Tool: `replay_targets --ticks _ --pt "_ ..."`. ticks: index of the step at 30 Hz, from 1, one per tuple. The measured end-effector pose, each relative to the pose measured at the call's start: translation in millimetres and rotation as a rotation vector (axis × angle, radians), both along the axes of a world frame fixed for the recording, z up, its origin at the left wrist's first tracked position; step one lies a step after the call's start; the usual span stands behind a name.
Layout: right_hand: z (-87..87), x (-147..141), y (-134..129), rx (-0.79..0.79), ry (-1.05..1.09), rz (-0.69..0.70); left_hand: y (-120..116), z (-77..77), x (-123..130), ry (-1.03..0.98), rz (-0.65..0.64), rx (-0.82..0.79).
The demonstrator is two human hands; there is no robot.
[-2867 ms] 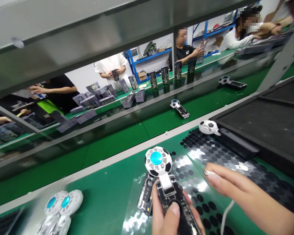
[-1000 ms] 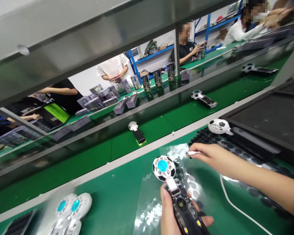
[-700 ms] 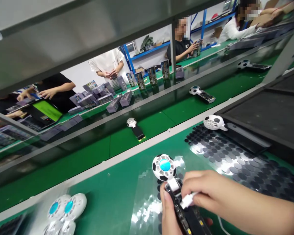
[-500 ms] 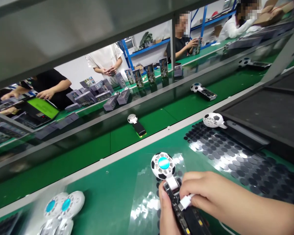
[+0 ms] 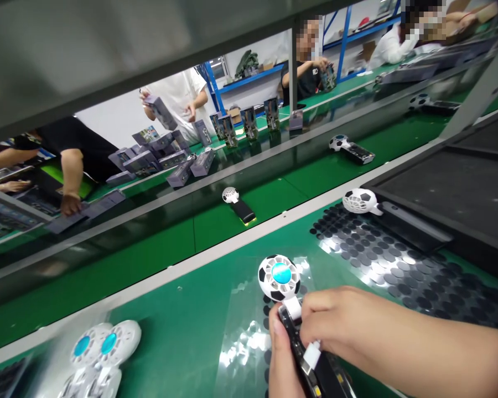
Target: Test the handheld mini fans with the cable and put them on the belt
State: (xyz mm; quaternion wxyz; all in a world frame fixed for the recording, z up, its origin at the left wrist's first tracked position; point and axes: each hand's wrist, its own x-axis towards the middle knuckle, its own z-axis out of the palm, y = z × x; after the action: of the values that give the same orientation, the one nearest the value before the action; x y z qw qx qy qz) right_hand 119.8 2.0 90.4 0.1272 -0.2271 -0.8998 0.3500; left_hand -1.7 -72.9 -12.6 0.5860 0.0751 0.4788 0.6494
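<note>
A handheld fan [image 5: 279, 277] has a round football-patterned head with a blue centre and a dark, clear-edged body. My left hand [image 5: 283, 354] is wrapped round the left side of that body. My right hand [image 5: 330, 318] lies over its upper right side, fingers bent, with a white cable plug [image 5: 312, 355] at the fingertips. The plug's metal end is against or just over the fan body; whether it is inserted I cannot tell. Under the hands lies a clear plastic sheet [image 5: 243, 331] with dark round stickers, partly hidden.
Two white fans [image 5: 120, 342] lie front left. Another football fan [image 5: 360, 201] rests by a black tray [image 5: 460, 182] and a sheet of dark discs [image 5: 382, 260]. Beyond the rail, more fans [image 5: 244, 211] lie on the green belt [image 5: 149, 237]. People handle boxes across it.
The plug has tilted more upright and my right hand has shifted slightly left. The fans on the belt moved right and away. Across the belt, one person has lifted a box and another reaches down.
</note>
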Motion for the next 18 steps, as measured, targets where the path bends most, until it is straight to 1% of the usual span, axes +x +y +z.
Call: replay_targets --ticks 2,7,11,15,16,17,18 --pt "-0.4 -0.6 0.0 0.031 -0.026 0.001 -0.4 1.5 -0.1 -0.026 -0.019 -0.011" --pt "-8.3 0.3 -3.7 0.093 0.067 -0.033 1.7 10.6 -2.9 -0.08 -0.029 0.0" --pt "-10.6 2.0 -7.3 0.119 0.025 -0.094 1.0 18.3 -0.8 -0.114 -0.02 -0.002" --pt "-11.1 0.6 -9.7 0.252 0.09 -0.067 -6.1 29.3 10.8 -0.178 0.009 -0.049" --pt "-11.0 0.7 -9.3 0.237 0.097 -0.09 -8.0 32.7 13.9 -0.189 0.004 -0.069" --pt "-10.7 1.4 -8.4 0.172 0.089 -0.144 -9.6 36.2 16.4 -0.198 -0.012 -0.091" --pt "-10.2 2.9 -6.9 0.058 0.08 -0.221 -10.9 39.9 18.2 -0.212 -0.034 -0.107"
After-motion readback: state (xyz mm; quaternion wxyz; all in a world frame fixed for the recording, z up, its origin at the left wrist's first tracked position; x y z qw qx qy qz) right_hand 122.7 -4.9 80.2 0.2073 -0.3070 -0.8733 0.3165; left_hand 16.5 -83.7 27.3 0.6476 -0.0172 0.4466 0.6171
